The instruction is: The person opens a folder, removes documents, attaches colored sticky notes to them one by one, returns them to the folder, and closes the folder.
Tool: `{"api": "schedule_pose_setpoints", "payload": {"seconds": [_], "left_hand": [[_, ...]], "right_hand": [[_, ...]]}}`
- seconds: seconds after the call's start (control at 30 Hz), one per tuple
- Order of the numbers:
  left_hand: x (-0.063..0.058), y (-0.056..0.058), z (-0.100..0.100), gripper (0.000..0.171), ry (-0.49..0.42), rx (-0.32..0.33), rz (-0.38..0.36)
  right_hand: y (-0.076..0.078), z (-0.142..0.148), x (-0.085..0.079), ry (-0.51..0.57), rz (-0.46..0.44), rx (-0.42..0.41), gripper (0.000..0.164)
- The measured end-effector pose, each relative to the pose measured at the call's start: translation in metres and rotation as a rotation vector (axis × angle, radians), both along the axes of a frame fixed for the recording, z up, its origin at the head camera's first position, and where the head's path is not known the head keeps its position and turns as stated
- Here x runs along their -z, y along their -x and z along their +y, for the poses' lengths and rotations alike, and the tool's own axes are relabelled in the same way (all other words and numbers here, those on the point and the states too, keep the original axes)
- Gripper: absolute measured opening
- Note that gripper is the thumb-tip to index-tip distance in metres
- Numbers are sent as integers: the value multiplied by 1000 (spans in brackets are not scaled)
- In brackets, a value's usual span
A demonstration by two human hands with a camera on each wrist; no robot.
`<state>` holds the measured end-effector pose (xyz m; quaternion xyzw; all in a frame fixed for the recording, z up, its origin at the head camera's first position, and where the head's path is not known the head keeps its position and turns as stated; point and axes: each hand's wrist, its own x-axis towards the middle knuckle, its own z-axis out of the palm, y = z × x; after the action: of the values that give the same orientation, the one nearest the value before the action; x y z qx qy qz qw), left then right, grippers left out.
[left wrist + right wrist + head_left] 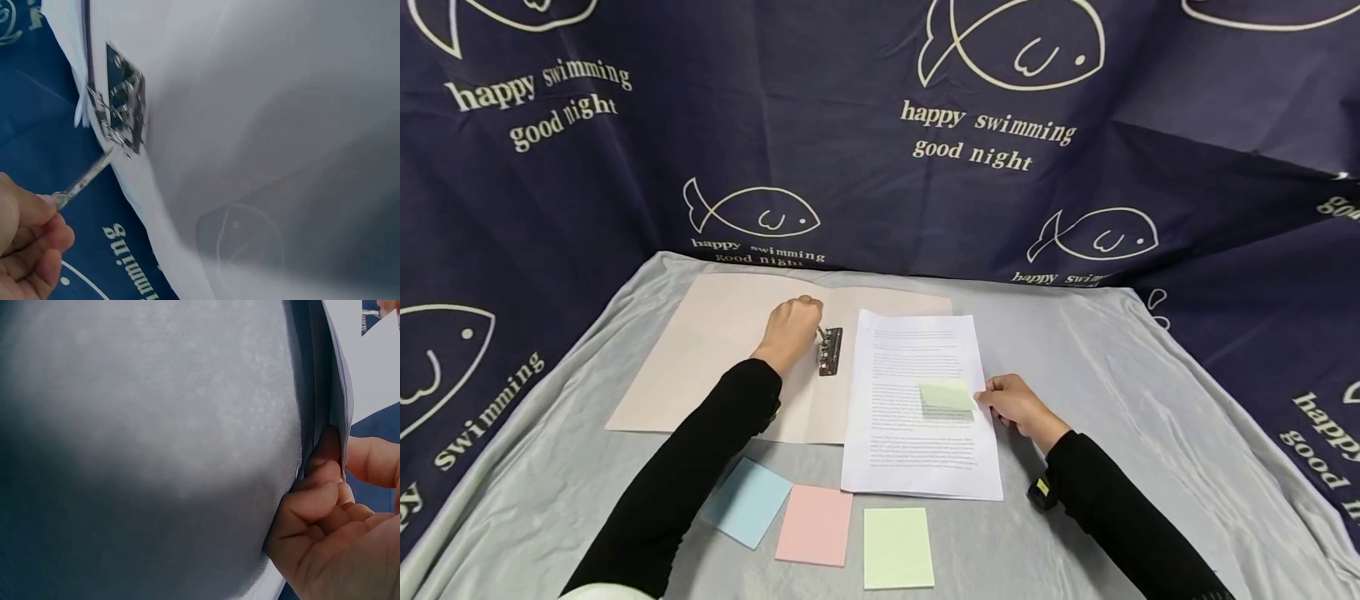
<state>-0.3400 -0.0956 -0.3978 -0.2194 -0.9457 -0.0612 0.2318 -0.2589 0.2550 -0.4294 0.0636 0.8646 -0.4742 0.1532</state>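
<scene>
A pale pink folder (700,358) lies spread on the table, a metal lever clip (831,352) fixed near its fold. My left hand (792,329) pinches the end of the clip's lever (87,178) between thumb and fingers, as the left wrist view shows. Over the folder's right side rests a stack of printed paper (917,458), a light green sticky note (946,395) on its top sheet. At the stack's right edge, my right hand (1017,404) pinches the paper; in the right wrist view the thumb is on one face and fingers on the other.
In front of the folder lie a blue sticky note pad (748,502), a pink pad (815,525) and a green pad (898,548). A grey cloth (1075,350) covers the table. Behind it hangs a dark blue curtain (865,125) with fish prints.
</scene>
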Motion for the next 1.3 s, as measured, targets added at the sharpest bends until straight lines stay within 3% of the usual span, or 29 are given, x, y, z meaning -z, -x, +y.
{"api": "schedule_pose_setpoints", "payload": {"seconds": [0.1, 0.2, 0.57, 0.87, 1.13, 1.3], "left_hand": [[2, 11, 3, 13, 24, -23, 20], [5, 18, 4, 14, 47, -55, -16], [7, 32, 9, 12, 62, -97, -45], [5, 32, 8, 14, 71, -92, -29], [3, 28, 10, 13, 76, -69, -36], [6, 28, 12, 12, 101, -68, -58]], "right_hand": [[0, -1, 0, -15, 8, 4, 16], [1, -3, 0, -22, 12, 6, 16], [3, -5, 2, -34, 10, -6, 16], [10, 1, -1, 31, 13, -33, 17], [31, -3, -12, 195, -10, 11, 16], [46, -11, -14, 188, -2, 31, 19]]}}
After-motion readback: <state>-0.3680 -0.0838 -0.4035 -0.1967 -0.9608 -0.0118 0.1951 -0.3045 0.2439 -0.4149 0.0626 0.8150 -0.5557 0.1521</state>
